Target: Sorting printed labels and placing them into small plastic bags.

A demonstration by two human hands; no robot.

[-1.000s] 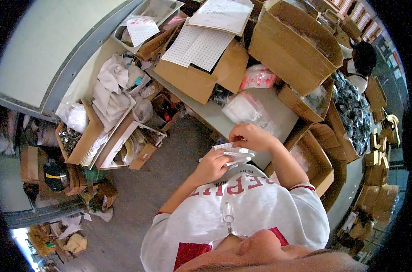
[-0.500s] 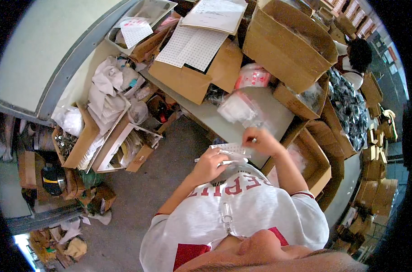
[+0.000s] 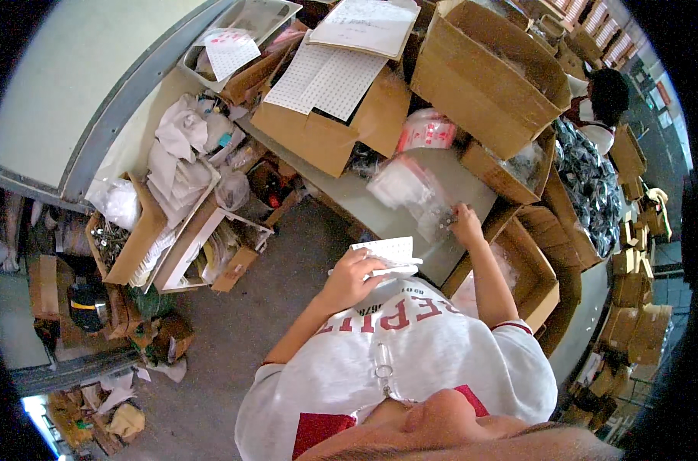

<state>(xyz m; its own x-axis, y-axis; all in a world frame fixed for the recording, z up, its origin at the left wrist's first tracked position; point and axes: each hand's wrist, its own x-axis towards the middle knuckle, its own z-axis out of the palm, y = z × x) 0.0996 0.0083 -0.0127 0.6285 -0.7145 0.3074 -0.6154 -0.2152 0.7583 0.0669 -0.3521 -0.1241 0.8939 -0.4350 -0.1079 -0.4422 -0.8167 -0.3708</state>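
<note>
Close to my chest, my left hand is closed around a white sheet of small printed labels with folded white edges below it. Out over the right side of the grey tabletop, my right hand has its fingers bent down at some small shiny pieces. Whether it pinches one of them is too small to make out. Just left of those fingers lie clear plastic bags, partly blurred. Behind them sits a bundle of clear bags with red print.
A large cardboard box stands at the back right, and an open carton is beside my right forearm. Label sheets lie on a carton at the back. Black plastic bags fill a box farther right; another person is beyond.
My right hand has moved away from my chest, rightward and outward to the small pieces on the tabletop. The label sheet in my left hand has tilted up a little.
</note>
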